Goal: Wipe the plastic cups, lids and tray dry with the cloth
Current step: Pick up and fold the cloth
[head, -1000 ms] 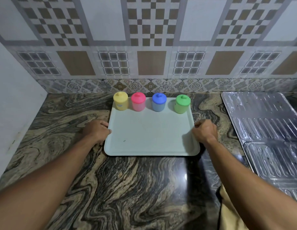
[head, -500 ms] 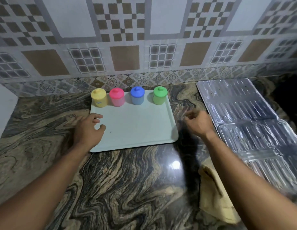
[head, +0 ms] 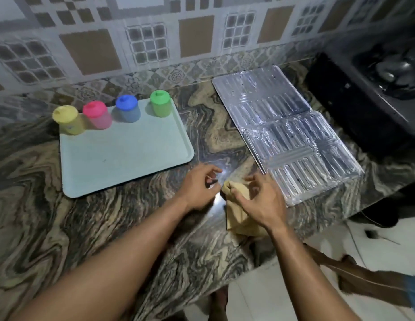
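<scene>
A pale green tray [head: 123,158] lies on the marble counter at the left. Along its far edge stand lidded plastic cups: yellow [head: 68,120], pink [head: 97,114], blue [head: 128,108] and green [head: 160,103]. A beige cloth [head: 239,214] lies on the counter to the right of the tray, near the front edge. My right hand [head: 260,200] rests on top of the cloth and pinches a raised fold of it. My left hand [head: 199,184] hovers just left of the cloth with curled fingers and holds nothing.
Silver foil-covered sheets [head: 287,133] lie to the right of the cloth. A black stove [head: 368,89] stands at the far right. The tiled wall [head: 155,42] runs behind the tray. The counter's front edge [head: 243,276] drops to a white floor below.
Both hands left the tray's sides and moved right and toward me to the cloth. My right hand took hold of the cloth. The view swung right.
</scene>
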